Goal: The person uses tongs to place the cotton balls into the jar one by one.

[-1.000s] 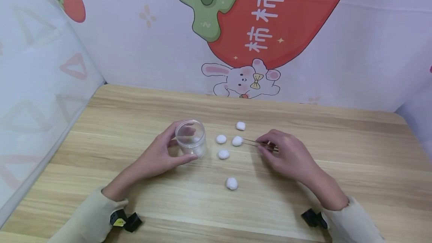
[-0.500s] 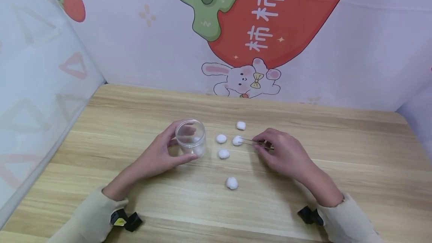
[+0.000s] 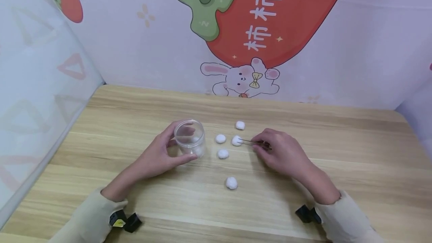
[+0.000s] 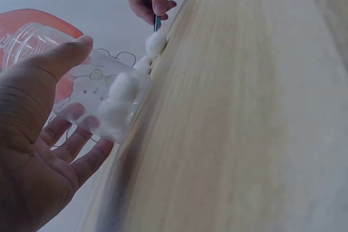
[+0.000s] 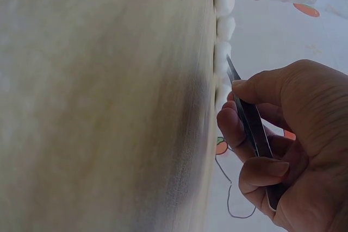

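Observation:
On the table stands a clear plastic jar (image 3: 190, 140) without a lid, held around its side by my left hand (image 3: 156, 160). White cotton balls (image 4: 122, 93) show through its wall at the bottom. My right hand (image 3: 285, 153) pinches metal tweezers (image 5: 251, 118) between thumb and fingers. The tweezers' tips reach a cotton ball (image 3: 236, 140) on the table; whether they squeeze it or lie over it, I cannot tell. Around it lie a cotton ball (image 3: 240, 125) behind, two on the left (image 3: 221, 138), and one nearer the front (image 3: 231, 183).
The wooden table (image 3: 189, 205) extends to both sides. Behind it hangs a printed cloth (image 3: 118, 48) with a rabbit and red fruit. Small black devices (image 3: 126, 220) are strapped at both wrists.
My right hand has moved a little left, and the tweezers' tips have slid from the cotton ball's right edge onto it. Their arms look closer together. My left hand and the jar stay in place.

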{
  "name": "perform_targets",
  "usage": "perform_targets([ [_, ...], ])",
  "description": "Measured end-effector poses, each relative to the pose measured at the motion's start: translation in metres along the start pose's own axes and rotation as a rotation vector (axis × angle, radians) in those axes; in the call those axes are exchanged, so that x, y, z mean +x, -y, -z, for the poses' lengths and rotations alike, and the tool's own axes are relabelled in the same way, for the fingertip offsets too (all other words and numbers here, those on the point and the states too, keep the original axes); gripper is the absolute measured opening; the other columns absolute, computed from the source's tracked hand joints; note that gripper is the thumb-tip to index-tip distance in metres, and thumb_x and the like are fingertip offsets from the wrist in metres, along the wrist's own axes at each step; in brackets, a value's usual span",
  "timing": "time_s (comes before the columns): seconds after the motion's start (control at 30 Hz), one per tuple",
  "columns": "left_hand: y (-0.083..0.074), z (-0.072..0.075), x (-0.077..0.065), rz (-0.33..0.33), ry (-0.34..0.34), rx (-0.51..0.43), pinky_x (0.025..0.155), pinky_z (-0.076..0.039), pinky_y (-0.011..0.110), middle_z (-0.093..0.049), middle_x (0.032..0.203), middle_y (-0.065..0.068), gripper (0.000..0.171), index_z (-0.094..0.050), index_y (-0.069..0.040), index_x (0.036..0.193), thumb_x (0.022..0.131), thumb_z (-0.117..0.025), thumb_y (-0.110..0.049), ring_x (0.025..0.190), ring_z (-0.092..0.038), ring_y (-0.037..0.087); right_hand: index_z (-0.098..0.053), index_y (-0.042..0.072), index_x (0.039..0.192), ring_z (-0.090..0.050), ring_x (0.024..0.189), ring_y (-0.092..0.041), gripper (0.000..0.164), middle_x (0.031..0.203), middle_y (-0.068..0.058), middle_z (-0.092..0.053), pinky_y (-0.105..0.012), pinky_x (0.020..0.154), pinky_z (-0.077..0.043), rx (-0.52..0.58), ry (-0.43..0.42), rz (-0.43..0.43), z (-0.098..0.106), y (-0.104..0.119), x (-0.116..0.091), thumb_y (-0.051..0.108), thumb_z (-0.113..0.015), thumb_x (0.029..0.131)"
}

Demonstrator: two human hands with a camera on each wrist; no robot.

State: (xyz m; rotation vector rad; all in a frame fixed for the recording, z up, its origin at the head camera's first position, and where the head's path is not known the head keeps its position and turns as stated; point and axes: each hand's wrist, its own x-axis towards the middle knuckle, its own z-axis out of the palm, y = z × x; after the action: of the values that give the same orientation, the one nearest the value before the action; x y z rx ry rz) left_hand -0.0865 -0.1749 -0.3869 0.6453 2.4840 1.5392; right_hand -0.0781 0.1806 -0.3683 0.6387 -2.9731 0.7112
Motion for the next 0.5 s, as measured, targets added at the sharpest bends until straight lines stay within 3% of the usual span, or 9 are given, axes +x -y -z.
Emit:
perform_targets([
  [0.5, -0.0017, 0.0008, -0.0004, 0.010, -0.004, 0.003, 0.115, -0.056, 0.051, -0.064, 0.143, 0.000, 0.083, -0.048, -0.029, 0.152, 0.083, -0.093, -0.023, 0.138, -0.060, 0.020, -0.083, 0.014, 0.101, -0.066, 0.079, -0.008, 0.009, 0.089, 0.004, -0.076, -0.033, 0.070, -0.058, -0.028, -0.006, -0.018, -0.0001, 0.0023, 0.0013, 0.014, -0.079, 0.093],
])
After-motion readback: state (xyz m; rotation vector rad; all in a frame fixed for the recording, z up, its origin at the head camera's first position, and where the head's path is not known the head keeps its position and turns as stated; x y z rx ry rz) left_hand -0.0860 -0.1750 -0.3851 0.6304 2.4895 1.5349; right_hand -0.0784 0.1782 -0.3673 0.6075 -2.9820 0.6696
